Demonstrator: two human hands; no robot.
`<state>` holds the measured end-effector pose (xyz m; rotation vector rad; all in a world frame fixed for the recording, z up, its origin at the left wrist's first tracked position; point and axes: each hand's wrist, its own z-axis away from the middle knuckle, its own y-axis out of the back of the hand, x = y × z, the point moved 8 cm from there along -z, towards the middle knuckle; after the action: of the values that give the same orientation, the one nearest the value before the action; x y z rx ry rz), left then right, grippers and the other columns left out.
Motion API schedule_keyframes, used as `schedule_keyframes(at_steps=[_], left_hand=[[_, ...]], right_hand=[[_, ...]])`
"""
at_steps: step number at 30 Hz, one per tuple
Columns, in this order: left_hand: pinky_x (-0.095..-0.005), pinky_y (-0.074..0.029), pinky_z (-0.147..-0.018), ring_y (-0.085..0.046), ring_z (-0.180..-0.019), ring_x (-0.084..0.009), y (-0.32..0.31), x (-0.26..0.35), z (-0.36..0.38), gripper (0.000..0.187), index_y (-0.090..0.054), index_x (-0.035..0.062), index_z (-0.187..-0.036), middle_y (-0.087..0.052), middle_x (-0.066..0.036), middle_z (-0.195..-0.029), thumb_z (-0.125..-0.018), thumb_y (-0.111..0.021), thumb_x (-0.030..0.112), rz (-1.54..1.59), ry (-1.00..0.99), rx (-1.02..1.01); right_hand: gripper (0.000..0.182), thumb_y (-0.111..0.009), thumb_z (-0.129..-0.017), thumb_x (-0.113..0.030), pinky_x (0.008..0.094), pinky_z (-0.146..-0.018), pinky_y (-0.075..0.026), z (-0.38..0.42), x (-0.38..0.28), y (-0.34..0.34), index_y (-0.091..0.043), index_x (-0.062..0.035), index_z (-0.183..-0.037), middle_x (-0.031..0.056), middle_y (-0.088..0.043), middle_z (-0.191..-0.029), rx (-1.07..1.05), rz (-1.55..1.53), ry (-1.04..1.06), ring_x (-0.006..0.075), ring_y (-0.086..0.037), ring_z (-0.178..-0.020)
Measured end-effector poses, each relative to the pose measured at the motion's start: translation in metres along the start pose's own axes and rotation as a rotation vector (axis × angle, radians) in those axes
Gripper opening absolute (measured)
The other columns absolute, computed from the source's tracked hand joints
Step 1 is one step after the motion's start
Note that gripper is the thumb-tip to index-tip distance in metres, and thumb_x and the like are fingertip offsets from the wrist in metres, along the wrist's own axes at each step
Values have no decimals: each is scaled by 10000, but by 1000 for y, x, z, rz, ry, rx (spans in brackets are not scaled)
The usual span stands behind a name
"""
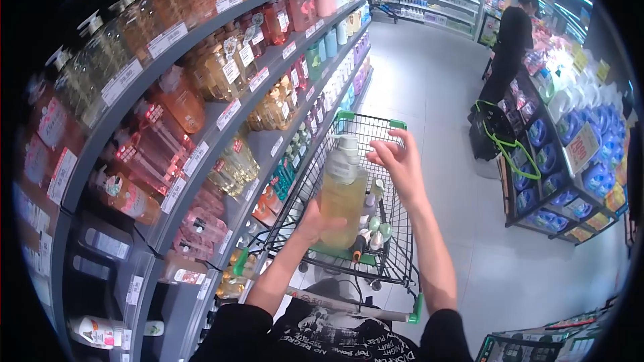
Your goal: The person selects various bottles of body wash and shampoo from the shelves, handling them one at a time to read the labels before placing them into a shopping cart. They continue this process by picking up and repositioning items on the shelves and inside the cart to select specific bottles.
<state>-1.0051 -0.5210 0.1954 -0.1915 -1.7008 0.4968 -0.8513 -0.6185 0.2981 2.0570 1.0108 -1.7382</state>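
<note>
A large clear pump bottle of yellowish liquid is held upright over the cart, with its pale pump head at the top. My left hand is wrapped round its lower left side. Beside the pump head, my right hand is raised with fingers bent and apart, holding nothing that I can see. Below both hands is the wire shopping cart with green corner pieces. Several small bottles with green or white tops lie inside it, partly hidden by the pump bottle.
Shelves packed with pump bottles and price tags run along my left. To the right stands a display of blue bottles. Farther up the aisle, a person in dark clothes stands near a black basket with green handles.
</note>
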Motion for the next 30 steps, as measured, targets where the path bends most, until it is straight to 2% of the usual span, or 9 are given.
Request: schedule_keyframes(at_steps=[4,5,7,10,12,15,19,22,30], left_hand=[[-374,-525,-954,-633,-1113,-194,30,-22,12,780,-462,22,-1392,-624,-88,-1254,-713,-831,129,44,-89,174],[-368,-517,-965,-627,-1122,-189,35,-23,12,776,-463,24,-1393,-621,-88,-1257,-718,-828,138,40,-107,167],[-368,-514,-979,-636,-1116,-210,44,-23,6,757,-457,22,-1382,-638,-98,-1224,-716,-805,108,62,-104,174],[-370,-515,-981,-647,-1095,-214,68,-17,-6,749,-475,26,-1354,-657,-96,-1180,-687,-816,35,63,-179,261],[-368,-515,-980,-645,-1094,-205,98,-21,-21,777,-479,33,-1349,-656,-90,-1183,-659,-835,-1,33,-219,350],[-351,-505,-974,-620,-1106,-172,160,-5,-50,813,-484,35,-1329,-646,-74,-1191,-623,-885,33,-384,-329,590],[-329,-504,-949,-622,-1076,-179,225,38,-85,746,-524,20,-1253,-645,-78,-1187,-607,-896,49,-605,-546,727],[-412,-471,-935,-583,-1072,-323,260,75,-101,589,-577,51,-1149,-622,-123,-1138,-609,-807,-5,-1139,-668,838],[-439,-471,-916,-598,-1054,-375,411,26,-121,649,-564,18,-1173,-617,-182,-1154,-606,-878,49,-908,-533,1257]], right_hand=[[262,-589,-958,-83,315,-797,-542,102,83,11,-499,-27,-1198,91,-658,-977,26,161,-52,177,-660,-876],[250,-639,-916,-89,305,-761,-550,133,134,7,-555,-19,-1140,83,-676,-959,-205,411,-6,167,-669,-855],[371,-742,-868,-226,321,-776,-557,189,136,-49,-586,-13,-1129,94,-700,-901,-528,414,-349,185,-692,-848],[468,-731,-877,-261,398,-826,-536,231,165,-105,-564,-38,-1253,191,-673,-1020,-850,595,-40,342,-675,-951],[525,-706,-894,-256,410,-780,-539,221,183,-116,-487,-36,-1317,195,-670,-922,-932,599,-37,384,-666,-881],[587,-674,-919,-298,459,-713,-543,182,215,-124,-396,-43,-1368,194,-671,-806,-983,673,-376,409,-673,-789],[509,-618,-940,-346,532,-640,-545,163,234,-163,-393,-34,-1273,233,-674,-747,-1226,828,-134,452,-673,-730],[424,-602,-947,-388,538,-602,-522,134,248,-155,-434,-76,-1179,209,-658,-716,-1167,835,-212,443,-655,-670],[347,-587,-952,-332,517,-561,-545,55,252,-137,-452,-82,-1151,159,-678,-728,-1137,871,-255,407,-683,-661]])
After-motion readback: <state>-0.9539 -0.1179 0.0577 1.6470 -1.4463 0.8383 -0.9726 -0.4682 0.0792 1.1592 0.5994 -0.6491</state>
